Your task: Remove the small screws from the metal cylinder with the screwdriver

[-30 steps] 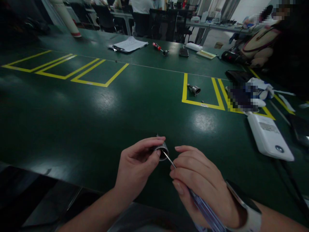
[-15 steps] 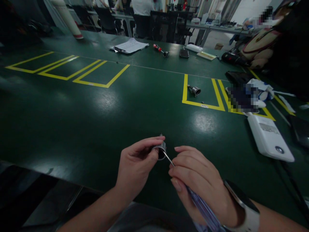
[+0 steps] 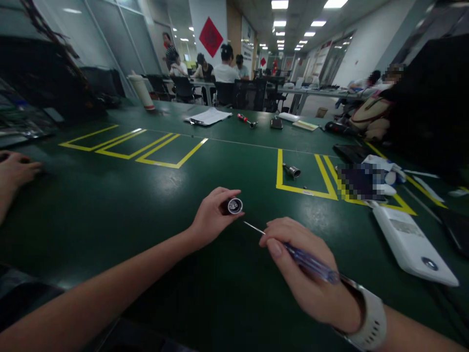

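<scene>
As the left hand (image 3: pixel 211 216) pinches the metal cup (image 3: pixel 235 206), it's ten o'clock from the right hand (image 3: pixel 302 261), curled round a screwdriver (image 3: pixel 313 266)!

Wearer's left hand (image 3: pixel 217 215), right hand (image 3: pixel 302 274) & co-worker's hand (image 3: pixel 18 171): 3 hands tot. Held metal cup (image 3: pixel 235 206) + boxed metal cup (image 3: pixel 293 170): 2 confirmed; poss. 3rd at end of red-handled tool (image 3: pixel 243 118), unclear. Screwdriver (image 3: pixel 311 262), qty 1. Left-side taped boxes (image 3: pixel 157 164), 3; right-side taped boxes (image 3: pixel 279 168), 2 (1 partly cov'd); 5 tot. Clipped papers (image 3: pixel 209 116), 1 stack. Wht. bottle (image 3: pixel 142 91), 1. Wristwatch (image 3: pixel 375 320), 1.
</scene>
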Demonstrator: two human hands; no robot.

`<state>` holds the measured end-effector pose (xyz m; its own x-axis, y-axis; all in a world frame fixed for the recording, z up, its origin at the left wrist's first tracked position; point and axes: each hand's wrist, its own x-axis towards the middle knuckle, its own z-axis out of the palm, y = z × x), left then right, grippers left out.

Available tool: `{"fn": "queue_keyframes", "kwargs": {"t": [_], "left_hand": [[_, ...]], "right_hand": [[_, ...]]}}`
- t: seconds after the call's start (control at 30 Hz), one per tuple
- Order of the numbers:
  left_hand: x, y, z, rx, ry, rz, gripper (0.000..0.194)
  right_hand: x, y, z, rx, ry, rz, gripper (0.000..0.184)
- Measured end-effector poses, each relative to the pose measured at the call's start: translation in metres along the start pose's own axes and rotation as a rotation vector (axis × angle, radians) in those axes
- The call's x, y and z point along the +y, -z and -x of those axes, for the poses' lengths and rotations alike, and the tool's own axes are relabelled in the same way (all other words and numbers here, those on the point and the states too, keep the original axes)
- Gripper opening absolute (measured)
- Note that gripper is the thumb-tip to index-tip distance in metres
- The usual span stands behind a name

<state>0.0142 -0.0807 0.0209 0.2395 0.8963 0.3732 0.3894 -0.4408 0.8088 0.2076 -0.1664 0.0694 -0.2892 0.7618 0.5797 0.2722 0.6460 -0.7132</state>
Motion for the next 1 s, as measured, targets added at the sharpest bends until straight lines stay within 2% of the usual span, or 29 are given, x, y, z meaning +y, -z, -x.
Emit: {"fn": "queue_keyframes", "kwargs": {"t": [0.07, 0.13, 0.23, 0.33, 0.43, 0.53, 0.63, 0.73, 0.87, 1.0], "left_hand": [[-0.014, 0.0, -0.018, 0.024, -0.108, -0.161, 0.035], [-0.023, -0.001, -0.033, 0.017, -0.159, -0.243, 0.021], [-0.031, -0.002, -0.05, 0.015, -0.225, -0.338, 0.021], [-0.037, -0.004, -0.061, 0.017, -0.207, -0.382, 0.024], [-0.043, -0.006, -0.065, -0.037, -0.126, -0.274, 0.021], [-0.047, -0.008, -0.065, -0.077, -0.11, -0.195, 0.021], [-0.047, -0.009, -0.064, -0.088, -0.129, -0.227, 0.025], [-0.045, -0.009, -0.063, -0.089, -0.173, -0.3, 0.027], [-0.046, -0.01, -0.062, -0.158, -0.28, -0.429, 0.017], [-0.048, -0.011, -0.061, -0.196, -0.316, -0.474, 0.007]], "right_hand": [[0.012, -0.004, -0.014, 0.052, -0.058, -0.033, 0.011], [0.026, -0.008, -0.028, 0.078, -0.12, -0.104, 0.008], [0.046, -0.015, -0.044, 0.098, -0.168, -0.174, 0.007], [0.062, -0.02, -0.05, 0.098, -0.238, -0.232, 0.01], [0.073, -0.022, -0.047, 0.082, -0.269, -0.272, 0.014], [0.078, -0.022, -0.042, 0.029, -0.261, -0.25, 0.016], [0.078, -0.023, -0.039, -0.021, -0.242, -0.176, 0.018], [0.08, -0.025, -0.038, -0.015, -0.204, -0.082, 0.017], [0.082, -0.03, -0.034, -0.002, -0.089, 0.052, 0.017], [0.079, -0.032, -0.031, 0.001, 0.006, 0.175, 0.017]]}}
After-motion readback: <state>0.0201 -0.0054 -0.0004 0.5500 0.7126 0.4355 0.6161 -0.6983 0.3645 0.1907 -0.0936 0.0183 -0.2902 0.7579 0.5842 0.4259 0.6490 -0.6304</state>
